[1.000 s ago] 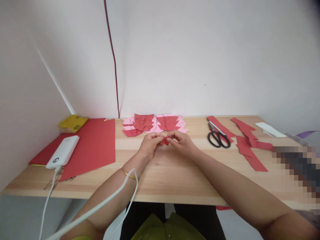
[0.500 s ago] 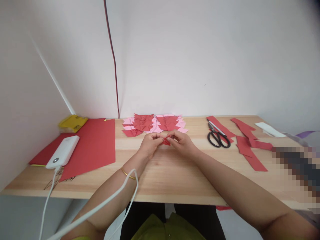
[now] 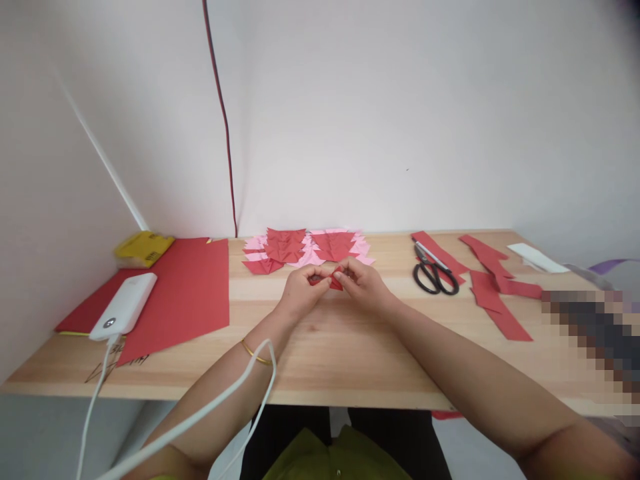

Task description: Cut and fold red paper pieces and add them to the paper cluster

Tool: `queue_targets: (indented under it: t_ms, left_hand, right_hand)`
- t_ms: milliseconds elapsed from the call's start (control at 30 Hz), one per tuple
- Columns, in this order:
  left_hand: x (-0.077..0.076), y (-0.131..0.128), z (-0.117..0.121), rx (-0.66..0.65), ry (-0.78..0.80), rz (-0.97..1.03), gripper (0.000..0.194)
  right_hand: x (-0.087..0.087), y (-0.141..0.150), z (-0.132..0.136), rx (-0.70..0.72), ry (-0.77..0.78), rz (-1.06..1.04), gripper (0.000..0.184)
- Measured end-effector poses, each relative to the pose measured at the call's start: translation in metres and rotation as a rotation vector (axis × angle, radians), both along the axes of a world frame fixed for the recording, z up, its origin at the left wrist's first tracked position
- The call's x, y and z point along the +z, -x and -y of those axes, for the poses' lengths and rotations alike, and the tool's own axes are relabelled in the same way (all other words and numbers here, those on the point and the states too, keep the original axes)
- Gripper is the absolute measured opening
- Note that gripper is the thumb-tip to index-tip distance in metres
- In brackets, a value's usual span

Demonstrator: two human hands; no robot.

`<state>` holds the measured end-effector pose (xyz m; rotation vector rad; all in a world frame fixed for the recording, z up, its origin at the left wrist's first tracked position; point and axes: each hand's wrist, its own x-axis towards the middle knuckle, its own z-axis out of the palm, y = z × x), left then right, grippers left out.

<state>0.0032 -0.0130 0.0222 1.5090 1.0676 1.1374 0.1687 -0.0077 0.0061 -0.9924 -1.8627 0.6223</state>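
A small folded piece of red paper (image 3: 336, 281) is pinched between my two hands, above the middle of the wooden table. My left hand (image 3: 306, 288) grips its left side with thumb and forefinger. On its right side, my right hand (image 3: 364, 285) closes thumb and fingertips on it. Fingers cover much of the paper, so its full shape is hidden. Just behind my hands lie rows of folded red paper pieces (image 3: 286, 245) and folded pink paper pieces (image 3: 309, 255), overlapping one another near the wall.
Black-handled scissors (image 3: 436, 277) lie on a red strip at the right, with red paper offcuts (image 3: 505, 313) and a white strip (image 3: 537, 257) beyond. Leftward are red sheets (image 3: 200, 287), a white power bank (image 3: 125, 305) and a yellow packet (image 3: 145, 249). A white cable (image 3: 200, 407) crosses my left forearm.
My fingers have shifted slightly on the red paper, and more of it shows beneath my left fingers. The view has moved a little; the other things lie as before.
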Motion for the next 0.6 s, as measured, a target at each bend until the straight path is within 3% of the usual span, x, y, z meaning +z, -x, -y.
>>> queue_targets:
  t_ms: [433,600]
  left_hand:
    - [0.0010,-0.0010,0.0005,0.071,-0.083,-0.043,0.005]
    - [-0.0015,-0.0001,-0.0023,0.097,-0.069,-0.042,0.004]
  right_hand:
    - [-0.0028,0.0005,-0.0001,0.026,0.022,-0.021,0.009]
    - [-0.0074,0.0010,-0.0036,0.080,0.117,-0.146,0.009]
